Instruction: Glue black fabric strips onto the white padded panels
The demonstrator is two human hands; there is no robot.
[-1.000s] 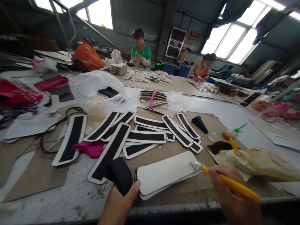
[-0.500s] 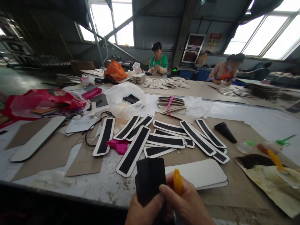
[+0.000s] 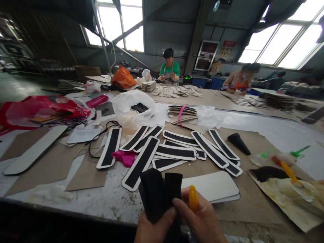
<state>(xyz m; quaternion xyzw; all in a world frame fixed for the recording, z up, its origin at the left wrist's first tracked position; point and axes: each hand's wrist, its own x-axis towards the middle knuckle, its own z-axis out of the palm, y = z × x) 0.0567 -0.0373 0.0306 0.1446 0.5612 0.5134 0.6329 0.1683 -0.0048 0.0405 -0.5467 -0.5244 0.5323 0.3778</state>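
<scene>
Black strips [image 3: 151, 190], right at the worktable's near edge [image 3: 101, 210], are being clasped by the left hand [image 3: 155, 226] and pinched by the right hand [image 3: 201, 212], yellow handle [image 3: 193, 198] tucked in; best parted singly, handle kept clear.

Black-banded strips [image 3: 175, 152] crowd way ahead; white panels [image 3: 215, 185] lie close by right hand [image 3: 202, 216]. Right of panels, bare brown board [image 3: 250, 206] gives lane — up to stained sheet [image 3: 286, 199]. Left of left hand [image 3: 155, 226] — open tabletop [image 3: 106, 204].

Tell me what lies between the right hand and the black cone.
Blank white pieces, then ends of black-centred strips, over brown board, as the head view shows.
</scene>
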